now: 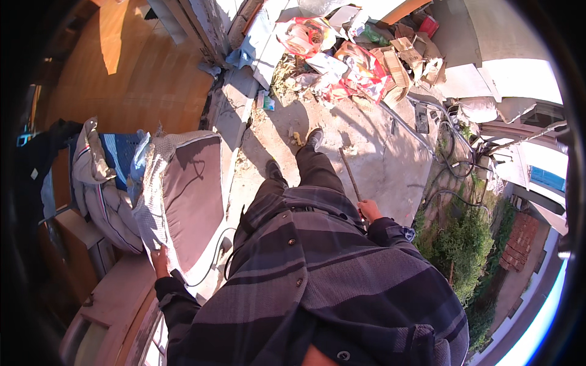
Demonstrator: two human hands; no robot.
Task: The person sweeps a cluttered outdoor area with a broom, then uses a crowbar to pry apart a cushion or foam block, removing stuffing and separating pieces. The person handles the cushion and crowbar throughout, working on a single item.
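My left hand (160, 262) is closed on the lower edge of a large cushion (194, 195), beside its whitish textured side. The cushion has a flat brown face and stands tilted at my left; part of my fingers is hidden against it. At my right side, my right hand (368, 210) is wrapped around the near end of a thin brown wooden stick (350, 174). The stick slants forward, and its far end is over the concrete ground (390, 177) ahead of my right foot.
Ahead lies a heap of red-and-white plastic bags (360, 64) and torn cardboard (400, 76). Black hoses (455, 165) and green bushes (461, 244) are on the right. Bundled striped fabric (107, 201) sits left, near a wooden board (140, 85) and a low ledge (241, 146).
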